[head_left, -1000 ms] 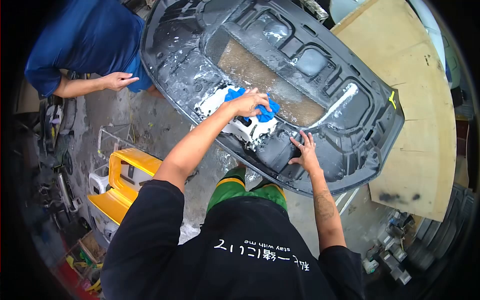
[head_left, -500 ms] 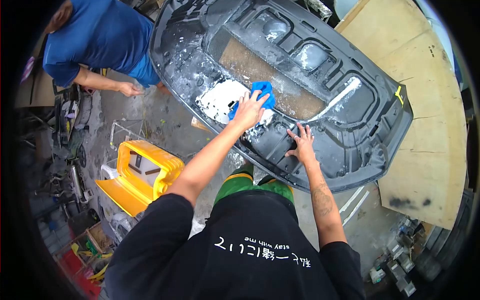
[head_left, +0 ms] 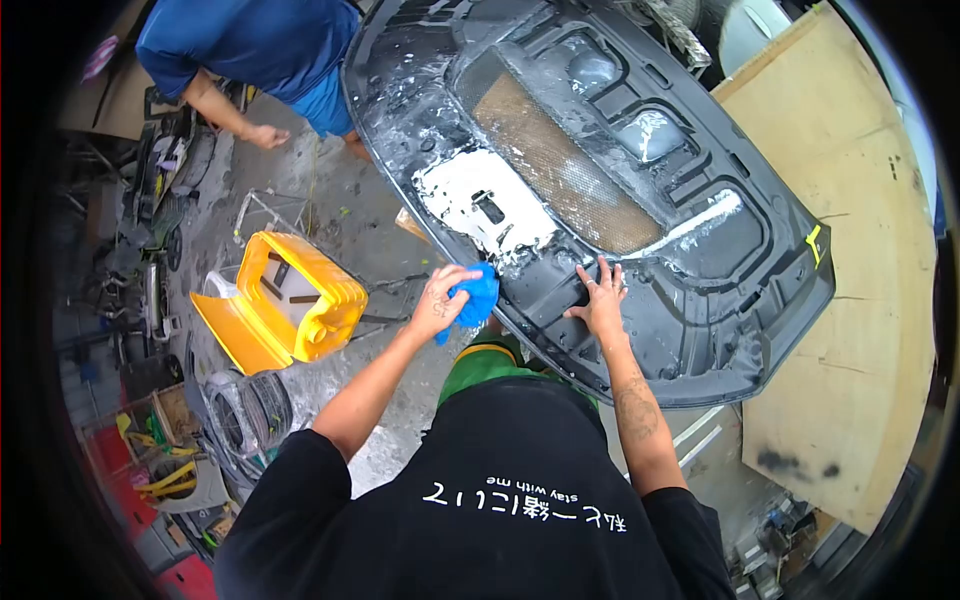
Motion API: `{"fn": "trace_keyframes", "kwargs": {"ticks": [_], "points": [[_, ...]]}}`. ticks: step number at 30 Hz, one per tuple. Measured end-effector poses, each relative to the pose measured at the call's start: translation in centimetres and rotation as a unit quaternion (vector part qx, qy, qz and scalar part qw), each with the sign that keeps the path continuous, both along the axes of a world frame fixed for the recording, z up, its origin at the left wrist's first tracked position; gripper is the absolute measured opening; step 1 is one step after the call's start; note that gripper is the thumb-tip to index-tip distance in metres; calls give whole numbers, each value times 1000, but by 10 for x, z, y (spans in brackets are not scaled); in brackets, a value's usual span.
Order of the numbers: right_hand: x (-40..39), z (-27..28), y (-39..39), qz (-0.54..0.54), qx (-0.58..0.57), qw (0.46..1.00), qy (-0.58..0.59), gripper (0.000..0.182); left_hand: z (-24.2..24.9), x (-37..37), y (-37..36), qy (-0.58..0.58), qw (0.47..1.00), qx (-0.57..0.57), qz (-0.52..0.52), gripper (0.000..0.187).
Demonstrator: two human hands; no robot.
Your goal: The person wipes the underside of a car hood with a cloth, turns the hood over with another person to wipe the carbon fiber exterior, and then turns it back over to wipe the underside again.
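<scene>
My left hand (head_left: 441, 300) is closed around a crumpled blue cloth (head_left: 477, 297), just off the near left edge of a large black moulded car panel (head_left: 690, 310). Spread fingers of my right hand (head_left: 602, 297) rest on the panel's surface, a ring on one of them. Between the panel's left edge and its mesh strip (head_left: 570, 170) lies a white patch (head_left: 490, 205) with a dark rectangular opening in it. More white smears streak the panel, including a long stripe (head_left: 700, 222) right of the mesh.
A person in a blue shirt (head_left: 250, 50) stands at the upper left beside the panel. A cut-open yellow plastic container (head_left: 345, 300) stands at left. A wooden board (head_left: 850, 330) lies to the right; assorted parts clutter the far left floor.
My left hand has drawn the blue cloth back toward me, off the panel, baring the white patch and its opening. My right hand stays on the panel. The view has shifted slightly.
</scene>
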State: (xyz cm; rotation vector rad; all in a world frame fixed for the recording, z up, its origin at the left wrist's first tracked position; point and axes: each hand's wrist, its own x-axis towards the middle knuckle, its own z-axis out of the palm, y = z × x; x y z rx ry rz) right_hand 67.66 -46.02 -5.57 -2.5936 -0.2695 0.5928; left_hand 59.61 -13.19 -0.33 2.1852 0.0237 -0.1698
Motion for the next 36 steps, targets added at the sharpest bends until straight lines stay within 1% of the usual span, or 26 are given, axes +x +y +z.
{"fn": "trace_keyframes", "kwargs": {"ticks": [1, 3, 5, 6, 7, 9, 11, 13, 16, 18, 19, 21, 22, 23, 24, 25, 26, 27, 28, 29, 30, 32, 33, 34, 35, 36], "points": [[0, -1, 1, 6, 1, 1000, 2, 103, 10, 6, -8, 2, 1000, 1, 6, 43], [0, -1, 0, 7, -5, 1000, -8, 103, 13, 28, -35, -131, 985, 112, 27, 48], [-1, -2, -1, 16, -6, 1000, -9, 103, -1, 47, -63, -121, 958, 258, -38, 56], [0, -1, 0, 15, 1, 1000, -11, 102, -23, 56, -68, -115, 943, 302, -85, 59], [0, 1, 2, 21, -11, 1000, -6, 101, -28, 70, -70, -121, 944, 298, -73, 59], [1, 4, 3, 25, -17, 1000, 0, 101, -38, 91, -77, -170, 926, 320, -104, 56], [2, 6, 3, 33, -12, 999, -5, 100, -37, 124, -87, -165, 934, 304, -88, 54], [1, 3, 4, 31, -21, 999, -6, 100, -46, 155, -96, -196, 946, 250, 67, 53], [-5, 1, -1, 32, -13, 999, -10, 101, -51, 159, -110, -167, 944, 265, 100, 49], [1, 2, 2, 31, -7, 999, -1, 101, -49, 130, -107, -166, 964, 209, 0, 49], [4, 3, 3, 31, 4, 1000, -6, 101, -48, 112, -105, -138, 981, 138, -20, 44], [0, -2, 2, 23, 0, 1000, -14, 101, -38, 82, -94, -97, 986, -132, 22, 29], [0, -1, 1, 19, 0, 1000, -14, 101, -41, 69, -85, -77, 975, -198, 66, 26], [-1, -1, 1, 12, 2, 1000, -11, 100, -12, 61, -67, 30, 973, -209, 98, 28], [1, -2, 1, 8, 12, 1000, -19, 101, 5, 62, -51, 22, 964, -226, 139, 29], [-1, -3, -1, 8, 17, 1000, -23, 101, 26, 72, -30, -12, 960, -243, 137, 30], [-5, -3, -2, -2, 11, 1000, -15, 101, 56, 91, -11, -3, 949, -288, 126, 31], [-4, -2, -1, -5, 7, 1000, -12, 101, 85, 114, 10, 11, 965, -242, 102, 33], [0, -1, 3, -6, 5, 1000, -12, 101, 85, 146, 32, -124, 987, -91, 39, 34], [2, 3, 5, -12, 0, 1000, -12, 101, 94, 175, 41, -82, 988, -131, -6, 35], [4, 6, 6, -7, -1, 1000, -11, 101, 82, 206, 46, -83, 986, -131, -60, 33], [3, 7, 6, -5, 2, 1000, -13, 102, 29, 260, 39, -170, 961, -36, -215, 31], [6, 6, 6, -10, -8, 1000, -7, 102, 18, 277, 24, -98, 945, -79, -302, 29], [6, 5, 6, -8, -3, 1000, -13, 102, -4, 288, 8, -94, 919, -42, -381, 27], [5, 5, 9, -5, 3, 1000, -18, 103, -29, 292, -3, -52, 888, -7, -456, 27], [7, 8, 9, -6, 0, 1000, -9, 102, -33, 295, -4, -36, 882, 38, -469, 27]]}}
